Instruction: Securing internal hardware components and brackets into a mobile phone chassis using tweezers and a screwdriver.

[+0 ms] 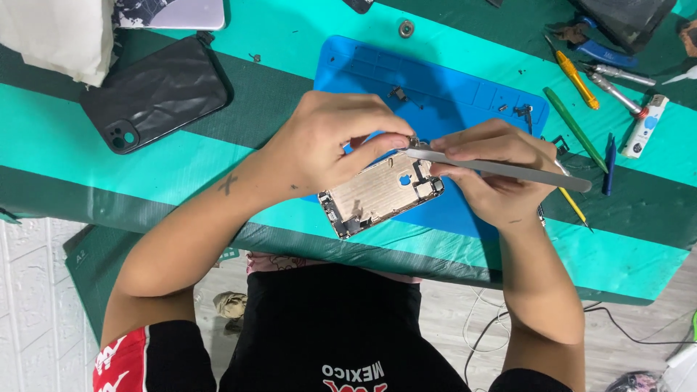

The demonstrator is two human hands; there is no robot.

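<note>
An opened phone housing (380,194), metal inside facing up, is tilted over the blue silicone work mat (465,87). My left hand (330,141) grips its upper edge with thumb and fingers. My right hand (494,170) holds grey metal tweezers (501,167) whose tips reach the housing's top corner near my left fingertips. Small dark parts sit along both ends of the housing.
A black phone back cover (156,94) lies at the left on the green striped table cover (87,156). Screwdrivers and pry tools (581,80) are spread at the right. Tiny parts (398,93) rest on the mat. A grey laptop corner (185,13) is at the top left.
</note>
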